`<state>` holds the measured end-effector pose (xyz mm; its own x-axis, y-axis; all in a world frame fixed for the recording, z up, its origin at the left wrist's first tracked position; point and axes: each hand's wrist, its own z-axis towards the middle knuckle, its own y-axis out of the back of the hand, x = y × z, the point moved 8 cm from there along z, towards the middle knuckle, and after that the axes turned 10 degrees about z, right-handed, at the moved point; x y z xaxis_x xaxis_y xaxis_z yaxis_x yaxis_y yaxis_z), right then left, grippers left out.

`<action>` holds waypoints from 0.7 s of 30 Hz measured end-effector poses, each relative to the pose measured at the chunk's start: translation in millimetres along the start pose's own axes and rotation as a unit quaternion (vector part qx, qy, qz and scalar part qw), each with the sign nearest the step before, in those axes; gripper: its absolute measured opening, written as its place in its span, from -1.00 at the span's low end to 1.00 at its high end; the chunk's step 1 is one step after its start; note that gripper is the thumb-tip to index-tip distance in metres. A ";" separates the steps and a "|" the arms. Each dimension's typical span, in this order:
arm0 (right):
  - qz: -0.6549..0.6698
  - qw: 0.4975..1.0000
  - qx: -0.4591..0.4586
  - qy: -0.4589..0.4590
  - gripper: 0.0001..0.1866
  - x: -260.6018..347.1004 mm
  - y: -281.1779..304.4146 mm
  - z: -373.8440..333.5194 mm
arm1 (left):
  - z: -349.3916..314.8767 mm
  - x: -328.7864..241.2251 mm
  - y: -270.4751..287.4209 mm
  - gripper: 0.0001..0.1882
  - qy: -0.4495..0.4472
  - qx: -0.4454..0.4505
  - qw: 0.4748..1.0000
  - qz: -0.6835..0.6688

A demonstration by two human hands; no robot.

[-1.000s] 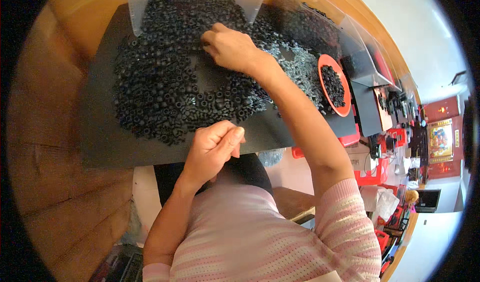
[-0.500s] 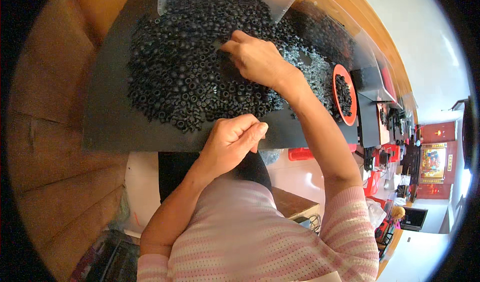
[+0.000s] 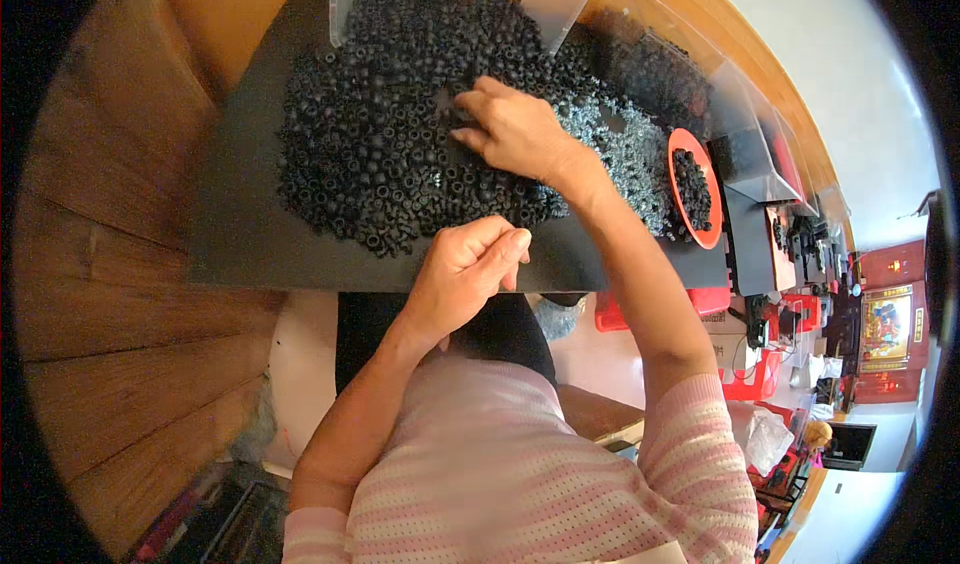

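A wide spread of small black ring-shaped parts (image 3: 360, 134) covers much of the dark tabletop (image 3: 240, 224). My right hand (image 3: 515, 129) is over the middle of this spread. Its thumb and forefinger are apart and bent towards the parts, and nothing shows between them. Closer to me, at the table's near edge, my left hand (image 3: 465, 269) is curled closed with the thumb resting on top. Whatever lies inside that fist is hidden. Small shiny clear or silvery pieces (image 3: 625, 154) lie to the right of the black parts.
An orange-red plate (image 3: 711, 219) with black parts sits at the table's right side. A clear plastic bin (image 3: 470, 4) stands at the far edge, and more clear bins (image 3: 750, 134) line the far right. Red stools (image 3: 755, 374) are on the floor to the right.
The thumb and forefinger of my right hand have spread apart, and the hand sits slightly lower over the parts. My left hand stays closed. The whole view has shifted a little.
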<state>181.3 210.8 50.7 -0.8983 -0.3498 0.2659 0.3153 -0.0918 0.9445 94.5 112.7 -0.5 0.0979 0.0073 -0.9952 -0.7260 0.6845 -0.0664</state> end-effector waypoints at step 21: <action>0.157 0.982 -0.092 0.045 -0.77 14.8 40.4 -38.7 | 1.5 2.7 3.2 -0.63 0.013 -0.047 0.996 -0.079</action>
<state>192.7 165.8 85.3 -0.7201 -0.4683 0.5120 0.6296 -0.1307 0.7659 93.5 116.0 -3.2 0.1996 -0.1153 -0.9731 -0.7637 0.6039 -0.2282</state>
